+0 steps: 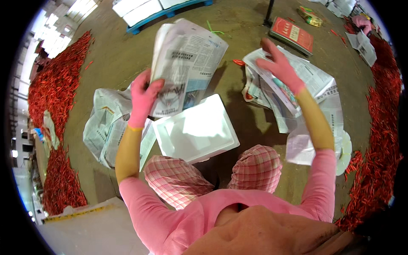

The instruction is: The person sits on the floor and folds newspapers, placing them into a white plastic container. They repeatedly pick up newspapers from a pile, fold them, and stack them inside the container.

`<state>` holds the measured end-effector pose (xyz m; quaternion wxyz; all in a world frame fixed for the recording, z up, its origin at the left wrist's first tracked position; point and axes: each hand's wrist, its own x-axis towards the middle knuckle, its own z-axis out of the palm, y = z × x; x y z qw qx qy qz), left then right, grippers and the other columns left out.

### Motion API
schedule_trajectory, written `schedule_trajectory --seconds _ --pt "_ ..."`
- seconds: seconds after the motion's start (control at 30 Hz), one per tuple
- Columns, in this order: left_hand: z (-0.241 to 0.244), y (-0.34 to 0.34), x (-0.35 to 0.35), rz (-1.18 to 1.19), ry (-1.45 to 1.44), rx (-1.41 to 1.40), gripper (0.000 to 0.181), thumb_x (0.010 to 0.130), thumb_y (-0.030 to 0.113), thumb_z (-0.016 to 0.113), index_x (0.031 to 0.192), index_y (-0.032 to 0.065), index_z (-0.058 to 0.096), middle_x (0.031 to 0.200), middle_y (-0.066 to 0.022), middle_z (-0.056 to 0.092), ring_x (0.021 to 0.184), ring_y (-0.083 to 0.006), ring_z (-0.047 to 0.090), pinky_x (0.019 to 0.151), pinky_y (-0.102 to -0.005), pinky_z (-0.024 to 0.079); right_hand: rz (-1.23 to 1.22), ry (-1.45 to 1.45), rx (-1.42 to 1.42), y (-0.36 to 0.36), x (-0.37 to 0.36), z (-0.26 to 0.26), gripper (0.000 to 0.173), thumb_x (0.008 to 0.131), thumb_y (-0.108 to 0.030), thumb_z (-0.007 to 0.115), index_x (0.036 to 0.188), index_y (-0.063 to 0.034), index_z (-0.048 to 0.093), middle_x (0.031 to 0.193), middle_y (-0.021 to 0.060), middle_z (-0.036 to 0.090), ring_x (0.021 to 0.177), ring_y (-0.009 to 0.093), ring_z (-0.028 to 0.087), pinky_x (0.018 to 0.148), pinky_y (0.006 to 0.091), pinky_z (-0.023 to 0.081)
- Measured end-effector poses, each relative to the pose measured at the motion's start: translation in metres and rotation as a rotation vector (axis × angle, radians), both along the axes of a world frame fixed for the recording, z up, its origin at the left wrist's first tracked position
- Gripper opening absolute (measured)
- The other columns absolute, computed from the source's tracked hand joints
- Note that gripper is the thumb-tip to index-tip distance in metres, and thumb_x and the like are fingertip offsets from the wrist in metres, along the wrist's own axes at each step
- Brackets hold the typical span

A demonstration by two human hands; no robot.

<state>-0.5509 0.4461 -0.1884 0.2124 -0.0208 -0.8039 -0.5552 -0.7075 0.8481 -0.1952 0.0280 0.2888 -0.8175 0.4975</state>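
Observation:
My left hand (pixel 143 98), in a pink glove, grips a folded sheaf of newspaper (pixel 191 60) by its left edge. The sheaf stands up over the far left corner of a white foam box (pixel 165 140). That box lies open in front of my knees, its inside brightly lit. Over a pile of newspapers (pixel 318 76) on the right, my gloved right hand (pixel 280 68) hovers with fingers apart and nothing in them; whether it touches the top sheet I cannot tell. Crumpled newspaper (pixel 105 127) lies to the left of the box.
Long heaps of red chili peppers line the left (pixel 57 95) and right (pixel 382 127) sides. Beyond the box are a blue pallet (pixel 169 12) with white boxes (pixel 140 12), a red printed box (pixel 293 35) and a crumpled packet (pixel 309 16). A roll of pale tape (pixel 345 153) lies right.

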Motion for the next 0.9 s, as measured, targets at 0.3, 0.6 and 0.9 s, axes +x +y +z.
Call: schedule_trajectory --seconds 0.3,0.6,0.9 --pt "-0.05 -0.065 0.145 0.412 0.215 0.123 0.032 0.087 0.025 0.073 0.102 -0.002 0.065 0.087 0.0016 0.063 0.079 -0.007 0.053 0.073 -0.0237 0.043 0.698 -1.036 -0.78 -0.183 -0.038 -0.133 0.048 0.089 -0.013 0.068 0.132 0.0024 0.052 0.115 0.0101 0.066 0.105 0.018 0.062 0.093 0.0326 0.049" --pt "-0.145 -0.073 0.219 0.584 -0.046 0.478 0.013 0.093 0.012 0.062 0.083 0.0063 0.054 0.08 0.0041 0.055 0.071 -0.0036 0.045 0.065 -0.02 0.036 0.227 -0.257 -0.029 -0.166 0.007 -0.079 0.025 0.085 -0.011 0.068 0.108 -0.0016 0.068 0.096 0.0058 0.071 0.089 0.013 0.065 0.08 0.0299 0.051" --pt "-0.235 -0.063 0.262 -0.099 -1.001 0.621 0.048 0.09 0.028 0.064 0.127 -0.0002 0.057 0.112 -0.0127 0.064 0.105 -0.0245 0.061 0.091 -0.0383 0.05 -0.082 -0.028 -0.367 -0.136 -0.021 -0.049 0.017 0.087 -0.009 0.065 0.1 0.0016 0.069 0.087 0.0013 0.07 0.08 0.011 0.063 0.075 0.0258 0.049"
